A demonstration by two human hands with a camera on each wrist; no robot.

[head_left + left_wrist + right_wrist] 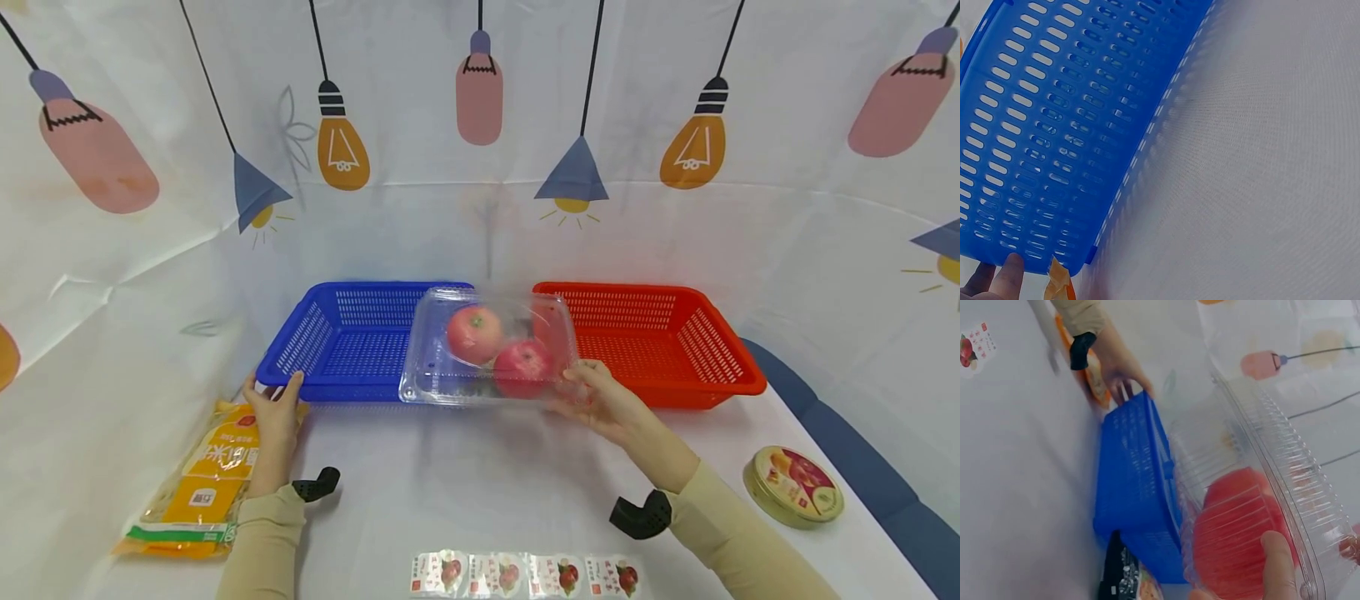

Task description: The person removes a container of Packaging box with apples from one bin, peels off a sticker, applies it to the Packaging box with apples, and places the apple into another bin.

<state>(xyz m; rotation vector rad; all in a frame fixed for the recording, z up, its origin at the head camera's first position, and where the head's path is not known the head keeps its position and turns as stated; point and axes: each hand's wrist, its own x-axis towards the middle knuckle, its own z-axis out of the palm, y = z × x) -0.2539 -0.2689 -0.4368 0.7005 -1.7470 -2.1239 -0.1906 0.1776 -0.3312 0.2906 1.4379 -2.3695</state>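
My right hand (600, 400) grips the right front corner of a clear plastic clamshell box (442, 375). Two red apples, one (474, 333) behind the other (522, 368), show through it. The box is held up in front of the gap between a blue plastic basket (337, 392) and a red plastic basket (675, 398). At the blue basket's left front corner, my left hand (276, 412) holds the rim, thumb on top. In the left wrist view a fingertip (1011, 265) lies against the basket's slotted wall.
A yellow bag (210, 475) lies beside my left forearm. On the right stands a round tin (793, 486). A row of several apple stickers (498, 575) lies at the front edge. In the right wrist view a black packet (1116, 569) shows beside the blue basket.
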